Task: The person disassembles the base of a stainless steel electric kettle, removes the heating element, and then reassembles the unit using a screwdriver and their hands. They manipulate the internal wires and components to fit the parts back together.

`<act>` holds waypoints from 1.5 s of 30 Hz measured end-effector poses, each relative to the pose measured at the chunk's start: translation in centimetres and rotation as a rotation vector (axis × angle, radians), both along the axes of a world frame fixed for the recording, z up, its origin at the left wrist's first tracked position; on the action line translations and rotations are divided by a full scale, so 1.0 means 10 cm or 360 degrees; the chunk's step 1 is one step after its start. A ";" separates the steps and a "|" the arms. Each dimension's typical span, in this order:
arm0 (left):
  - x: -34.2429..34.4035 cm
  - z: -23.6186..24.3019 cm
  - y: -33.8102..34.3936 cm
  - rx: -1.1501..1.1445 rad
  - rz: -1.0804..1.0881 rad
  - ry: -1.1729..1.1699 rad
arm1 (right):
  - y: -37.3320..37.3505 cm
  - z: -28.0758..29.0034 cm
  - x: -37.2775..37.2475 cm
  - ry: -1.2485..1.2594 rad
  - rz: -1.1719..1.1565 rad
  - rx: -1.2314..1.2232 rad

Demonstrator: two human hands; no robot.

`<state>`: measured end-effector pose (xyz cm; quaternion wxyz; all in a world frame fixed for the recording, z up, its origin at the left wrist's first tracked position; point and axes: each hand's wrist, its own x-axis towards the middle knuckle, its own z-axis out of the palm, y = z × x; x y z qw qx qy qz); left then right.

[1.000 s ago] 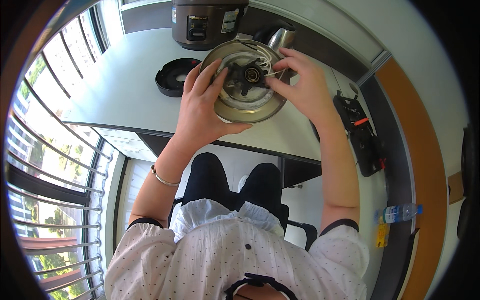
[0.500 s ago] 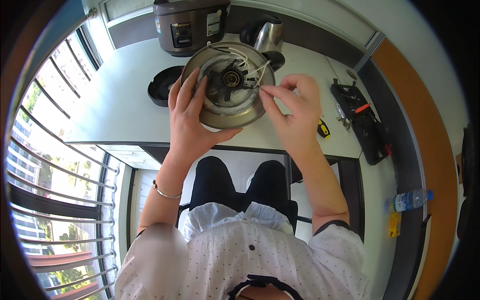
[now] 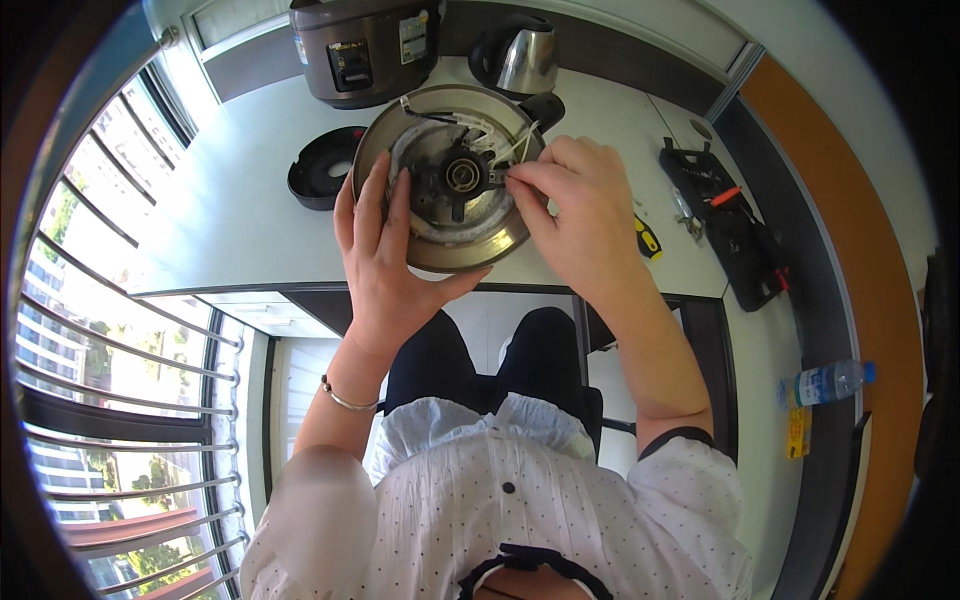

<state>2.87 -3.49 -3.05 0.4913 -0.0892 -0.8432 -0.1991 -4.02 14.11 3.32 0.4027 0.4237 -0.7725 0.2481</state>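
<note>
An upturned steel kettle (image 3: 440, 245) shows its open underside, with a black central fitting (image 3: 462, 176), white wires along its upper part and a black handle at upper right. My left hand (image 3: 385, 255) grips its left rim, long fingers over the edge and thumb below. My right hand (image 3: 580, 220) is at its right side, thumb and forefinger pinched at a small metal tab or wire end beside the fitting; exactly what is between them is too small to tell. A black ring-shaped cover (image 3: 316, 176) lies on the white desk (image 3: 220, 230) left of the kettle.
A brown cooker (image 3: 355, 60) and an upright steel kettle (image 3: 525, 60) stand at the back. A yellow-black screwdriver (image 3: 648, 237) and an open black tool case (image 3: 740, 250) lie right. A water bottle (image 3: 825, 383) lies farther right. Window bars line the left.
The kettle in my hands has shifted left and slightly down in view. My right hand's fingertips moved lower, closing beside the central fitting. The screwdriver has come into view.
</note>
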 end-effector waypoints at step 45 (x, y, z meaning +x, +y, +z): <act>0.05 -0.11 0.08 -0.0143 0.0050 0.0003 | 0.05 -0.22 0.11 -0.0466 0.0095 -0.0649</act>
